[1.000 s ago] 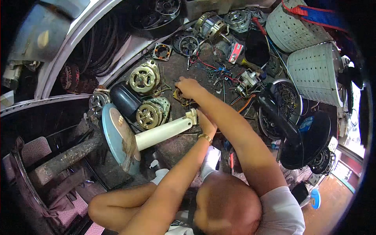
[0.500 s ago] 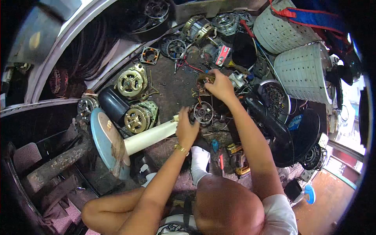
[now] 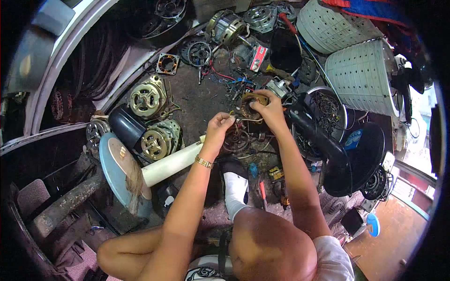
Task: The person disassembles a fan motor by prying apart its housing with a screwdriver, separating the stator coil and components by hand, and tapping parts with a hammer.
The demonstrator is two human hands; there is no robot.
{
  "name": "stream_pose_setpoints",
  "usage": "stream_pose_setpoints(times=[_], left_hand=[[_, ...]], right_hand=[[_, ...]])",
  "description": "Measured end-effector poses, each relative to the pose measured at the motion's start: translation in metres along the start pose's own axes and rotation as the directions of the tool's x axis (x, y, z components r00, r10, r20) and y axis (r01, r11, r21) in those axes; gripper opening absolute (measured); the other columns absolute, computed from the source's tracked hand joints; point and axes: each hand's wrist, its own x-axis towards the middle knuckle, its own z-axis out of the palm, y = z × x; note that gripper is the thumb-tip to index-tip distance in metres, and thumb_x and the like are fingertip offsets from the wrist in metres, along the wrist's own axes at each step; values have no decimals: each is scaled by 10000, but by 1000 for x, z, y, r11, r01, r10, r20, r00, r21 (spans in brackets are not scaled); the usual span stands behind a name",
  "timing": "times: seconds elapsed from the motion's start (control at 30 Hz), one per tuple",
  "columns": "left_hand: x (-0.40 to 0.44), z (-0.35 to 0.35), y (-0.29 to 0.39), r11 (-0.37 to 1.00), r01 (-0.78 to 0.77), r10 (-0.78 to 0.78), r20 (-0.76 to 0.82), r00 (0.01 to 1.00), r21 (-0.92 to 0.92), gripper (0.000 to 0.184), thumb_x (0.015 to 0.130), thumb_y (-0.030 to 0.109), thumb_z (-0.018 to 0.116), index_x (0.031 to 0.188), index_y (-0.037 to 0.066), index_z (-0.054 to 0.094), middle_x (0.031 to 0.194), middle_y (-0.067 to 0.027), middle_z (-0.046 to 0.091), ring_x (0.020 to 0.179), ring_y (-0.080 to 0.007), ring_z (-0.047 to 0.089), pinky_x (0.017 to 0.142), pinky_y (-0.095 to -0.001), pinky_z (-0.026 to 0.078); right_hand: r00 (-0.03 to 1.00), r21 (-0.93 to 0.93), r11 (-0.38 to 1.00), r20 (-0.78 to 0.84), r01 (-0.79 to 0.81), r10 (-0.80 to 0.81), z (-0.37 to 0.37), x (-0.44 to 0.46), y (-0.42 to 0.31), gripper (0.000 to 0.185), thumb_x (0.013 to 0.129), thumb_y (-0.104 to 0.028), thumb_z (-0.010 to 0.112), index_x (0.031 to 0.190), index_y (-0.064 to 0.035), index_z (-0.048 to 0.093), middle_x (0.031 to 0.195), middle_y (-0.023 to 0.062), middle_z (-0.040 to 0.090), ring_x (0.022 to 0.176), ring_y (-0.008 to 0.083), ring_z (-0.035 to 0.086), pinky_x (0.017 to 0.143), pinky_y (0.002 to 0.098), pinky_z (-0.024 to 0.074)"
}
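Observation:
My right hand (image 3: 272, 112) grips a square motor stator (image 3: 247, 105) with a dark coil in its middle, thumb pressed on the inner side. A pale wire (image 3: 251, 120) runs from it toward my left hand (image 3: 219, 129). Thumb and fingers of that hand are pinched on the wire ends, where a yellow tip sticks up. Just below both hands sits a round metal motor end cover (image 3: 236, 140) with spokes, partly hidden by my left hand and by shadow.
A white fan stand pole (image 3: 173, 163) with a round blue base (image 3: 112, 164) lies at left. Brass-coloured motors (image 3: 147, 99) stand behind it. On the right are a black fan stand (image 3: 318, 136), a bowl of screws (image 3: 328, 110) and perforated drums (image 3: 361, 77). Pliers (image 3: 263, 192) lie near my foot.
My left hand has risen from beside the end cover and now pinches the wires. The stator in my right hand is turned more toward me. The view has shifted slightly.

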Motion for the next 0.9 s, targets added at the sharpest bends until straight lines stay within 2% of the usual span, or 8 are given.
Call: stream_pose_setpoints(times=[0.17, 0.4, 0.43, 0.47, 0.5, 0.6, 0.73, 0.9], left_hand=[[0, 2, 0, 992, 26, -21, 43, 999, -125, 159, 902, 166, 571, 1000, 57, 509, 881, -52, 626, 803, -147, 618, 763, -283, 494], [-3, 8, 0, 993, -64, 66, 14, 998, -104, 181, 892, 78, 554, 1070, 83, 523, 950, -65, 579, 812, -152, 591, 762, -273, 486], [-4, 12, 2, 941, -256, 272, -41, 962, 223, 199, 874, 50, 559, 1071, 80, 549, 1005, -79, 553, 841, -156, 581, 757, -273, 484], [-5, 14, 4, 753, -388, 472, -25, 881, 531, 223, 856, 22, 564, 1072, 76, 576, 1060, -93, 527, 870, -160, 571, 752, -273, 482], [-5, 12, 5, 636, -416, 532, 22, 847, 650, 223, 806, 40, 621, 1025, 75, 643, 1150, -108, 479, 958, -206, 545, 798, -319, 469], [-18, 22, 21, 438, -460, 606, 123, 786, 772, 185, 779, 86, 669, 963, 99, 682, 1155, -109, 481, 1017, -258, 515, 860, -364, 437], [-13, 17, 14, 323, -500, 667, 182, 723, 803, 200, 726, 134, 735, 921, 114, 697, 1160, -110, 480, 1038, -280, 490, 884, -382, 412], [-19, 18, -1, 458, -458, 708, -2, 706, 762, 117, 759, 76, 690, 867, 71, 644, 1065, -96, 483, 1020, -270, 484, 885, -369, 405]], right_hand=[[999, 63, 998, 35, -13, 10, 4, 3, 15, 414, 688, -253, 751, 987, 18, 660, 911, 125, 654, 850, 221, 609, 816, 315, 458], [956, 243, 926, 120, -290, 268, 6, 0, 5, 373, 751, -290, 723, 915, 41, 667, 835, 65, 645, 760, 138, 575, 706, 267, 439], [950, 260, 915, 129, -308, 283, 7, 0, 5, 375, 765, -295, 712, 915, 45, 664, 820, 58, 645, 741, 125, 569, 688, 264, 437], [950, 260, 915, 131, -307, 282, 7, 0, 5, 375, 765, -295, 712, 915, 45, 664, 820, 58, 645, 741, 125, 569, 688, 264, 437], [939, 277, 899, 139, -341, 313, 6, 1, 6, 375, 772, -294, 705, 918, 49, 661, 816, 57, 645, 728, 124, 567, 676, 266, 437], [937, 249, 905, 136, -346, 321, 6, 2, 4, 377, 781, -296, 696, 922, 52, 658, 810, 59, 644, 706, 123, 563, 656, 270, 437], [953, 187, 936, 102, -299, 285, 11, 0, 0, 376, 775, -287, 701, 926, 55, 654, 798, 63, 643, 689, 123, 560, 640, 276, 435], [952, 269, 913, 83, -306, 294, 16, -5, -2, 425, 753, -249, 717, 1016, 72, 627, 884, 102, 646, 781, 161, 587, 721, 288, 451]])
